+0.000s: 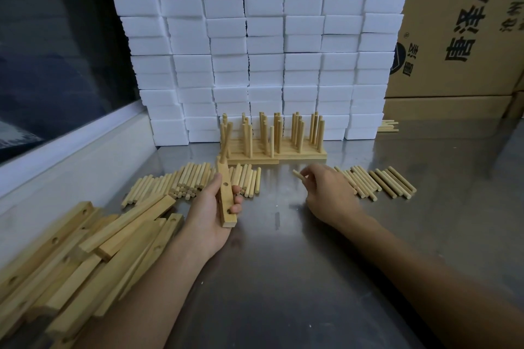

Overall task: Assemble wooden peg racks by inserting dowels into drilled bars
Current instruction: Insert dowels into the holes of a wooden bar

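At frame centre, the left hand [214, 211] has its grip wrapped around a pale drilled wooden bar [226, 196], long axis pointing away. Just right, the right hand [326, 188] pinches a short wooden dowel [298, 174], nearer the bar's open holes.

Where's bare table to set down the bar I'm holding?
Bare steel table lies between your forearms, reaching up to the gap between left hand and right hand. Crowded: bar pile on the left, dowels behind it, dowels past the right hand, racks ahead.
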Tool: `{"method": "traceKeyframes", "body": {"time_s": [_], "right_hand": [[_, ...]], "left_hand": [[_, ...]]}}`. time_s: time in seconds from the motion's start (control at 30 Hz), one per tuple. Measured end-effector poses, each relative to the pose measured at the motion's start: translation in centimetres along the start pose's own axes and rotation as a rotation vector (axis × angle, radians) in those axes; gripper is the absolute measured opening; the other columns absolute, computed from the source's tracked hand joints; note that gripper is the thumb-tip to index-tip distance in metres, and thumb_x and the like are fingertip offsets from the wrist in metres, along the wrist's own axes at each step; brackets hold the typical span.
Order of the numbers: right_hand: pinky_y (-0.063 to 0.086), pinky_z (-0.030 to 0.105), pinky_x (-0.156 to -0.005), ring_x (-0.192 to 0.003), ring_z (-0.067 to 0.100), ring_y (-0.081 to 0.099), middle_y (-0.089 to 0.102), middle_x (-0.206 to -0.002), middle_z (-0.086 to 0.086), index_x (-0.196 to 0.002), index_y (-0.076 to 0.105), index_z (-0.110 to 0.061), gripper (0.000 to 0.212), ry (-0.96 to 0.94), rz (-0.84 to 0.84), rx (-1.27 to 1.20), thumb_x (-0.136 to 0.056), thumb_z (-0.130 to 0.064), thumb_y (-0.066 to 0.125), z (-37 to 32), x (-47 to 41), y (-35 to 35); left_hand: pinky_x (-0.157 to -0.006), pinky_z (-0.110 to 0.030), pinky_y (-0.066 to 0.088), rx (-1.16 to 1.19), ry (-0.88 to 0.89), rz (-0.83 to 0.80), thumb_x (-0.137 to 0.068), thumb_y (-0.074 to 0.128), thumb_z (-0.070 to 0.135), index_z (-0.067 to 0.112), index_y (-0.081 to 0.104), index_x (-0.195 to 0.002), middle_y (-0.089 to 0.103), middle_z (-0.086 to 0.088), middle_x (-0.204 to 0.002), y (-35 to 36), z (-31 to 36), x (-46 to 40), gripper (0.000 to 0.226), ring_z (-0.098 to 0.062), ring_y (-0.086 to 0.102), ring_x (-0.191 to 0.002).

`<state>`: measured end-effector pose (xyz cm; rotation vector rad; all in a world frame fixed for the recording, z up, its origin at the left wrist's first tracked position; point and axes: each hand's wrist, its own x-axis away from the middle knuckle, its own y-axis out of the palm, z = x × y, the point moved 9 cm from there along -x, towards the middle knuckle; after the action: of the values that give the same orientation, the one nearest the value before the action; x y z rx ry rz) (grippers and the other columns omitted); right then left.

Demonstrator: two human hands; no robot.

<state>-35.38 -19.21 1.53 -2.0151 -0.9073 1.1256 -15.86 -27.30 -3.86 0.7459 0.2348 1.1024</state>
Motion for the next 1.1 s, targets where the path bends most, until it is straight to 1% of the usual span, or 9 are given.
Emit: {"method": "traceKeyframes", "body": {"time_s": [0.13,0.23,0.37,0.47,0.57,0.67,0.8,0.97,1.1], "right_hand": [[0.042,0.025,-0.078,-0.092,0.010,0.051,0.058,-0.115,-0.001,-0.124,0.056,-0.018,0.025,-0.046,0.027,-0.128,-0.100,-0.019,0.050,-1.1,0.3,0.3],[0.046,0.030,-0.059,-0.070,0.008,0.055,0.062,-0.084,-0.007,-0.105,0.055,-0.026,0.018,-0.069,0.082,-0.194,-0.102,-0.041,0.046,-1.9,0.5,-0.2],[0.048,0.034,-0.052,-0.054,0.011,0.055,0.058,-0.060,-0.005,-0.085,0.056,-0.028,0.030,-0.089,0.139,-0.300,-0.096,-0.055,0.048,-3.0,0.7,-1.4],[0.042,0.020,-0.049,-0.053,0.005,0.050,0.053,-0.057,-0.007,-0.082,0.060,-0.026,0.023,-0.114,0.120,-0.462,-0.095,-0.045,0.057,-3.9,0.9,-1.5],[0.042,0.013,-0.057,-0.066,0.005,0.054,0.059,-0.073,-0.008,-0.088,0.066,-0.024,0.016,-0.121,0.057,-0.459,-0.095,-0.038,0.061,-4.5,1.0,-0.6],[0.036,0.011,-0.065,-0.078,0.001,0.050,0.054,-0.088,-0.010,-0.096,0.070,-0.025,0.017,-0.118,0.075,-0.373,-0.093,-0.040,0.062,-4.5,1.1,-0.5],[0.042,0.013,-0.054,-0.059,0.000,0.051,0.052,-0.066,-0.011,-0.085,0.057,-0.022,0.017,-0.084,0.129,-0.567,-0.095,-0.035,0.061,-4.2,1.0,-1.3],[0.050,0.018,-0.058,-0.063,0.010,0.066,0.071,-0.077,0.004,-0.093,0.063,-0.009,0.011,0.070,-0.083,-0.870,-0.091,-0.019,0.069,-4.0,1.0,0.4],[0.050,0.017,-0.058,-0.059,0.006,0.061,0.068,-0.083,0.010,-0.104,0.069,-0.009,0.011,0.007,-0.160,-0.814,-0.096,-0.012,0.062,-5.2,1.4,1.0]], "left_hand": [[-0.035,-0.019,0.038,-0.005,-0.006,-0.011,-0.104,0.046,0.031,0.009,0.055,-0.111,0.052,-0.006,-0.067,0.1,-0.1,-0.1,0.025,-0.013,0.049,-0.048],[-0.033,-0.019,0.035,-0.032,0.000,-0.016,-0.104,0.045,0.031,0.009,0.053,-0.109,0.050,-0.006,-0.066,0.2,-0.2,-0.2,0.023,-0.012,0.048,-0.046],[-0.031,-0.017,0.030,-0.070,0.011,-0.035,-0.105,0.044,0.030,0.010,0.053,-0.110,0.050,-0.005,-0.063,0.5,-0.2,-0.1,0.023,-0.011,0.045,-0.043],[-0.031,-0.017,0.029,-0.094,0.021,-0.060,-0.103,0.046,0.022,0.008,0.052,-0.109,0.051,-0.004,-0.063,0.8,-0.2,0.1,0.016,-0.011,0.045,-0.043],[-0.031,-0.017,0.029,-0.121,0.034,-0.055,-0.101,0.046,0.011,0.006,0.051,-0.113,0.050,-0.005,-0.064,0.9,-0.2,0.1,0.014,-0.011,0.045,-0.043],[-0.031,-0.017,0.029,-0.161,0.040,-0.040,-0.101,0.047,0.011,0.005,0.054,-0.112,0.050,-0.005,-0.066,0.8,-0.2,0.2,0.014,-0.011,0.046,-0.043],[-0.031,-0.018,0.029,-0.190,0.054,-0.025,-0.100,0.048,0.010,0.004,0.054,-0.109,0.050,-0.006,-0.067,0.7,-0.1,0.1,0.012,-0.012,0.046,-0.043],[-0.031,-0.018,0.030,-0.189,0.052,-0.038,-0.100,0.048,0.008,0.004,0.056,-0.105,0.050,-0.007,-0.068,0.8,-0.2,0.0,0.011,-0.013,0.046,-0.044],[-0.031,-0.019,0.030,-0.223,0.062,-0.072,-0.100,0.048,0.008,0.005,0.055,-0.098,0.051,-0.008,-0.068,1.1,-0.2,0.1,0.008,-0.014,0.047,-0.045]]}}
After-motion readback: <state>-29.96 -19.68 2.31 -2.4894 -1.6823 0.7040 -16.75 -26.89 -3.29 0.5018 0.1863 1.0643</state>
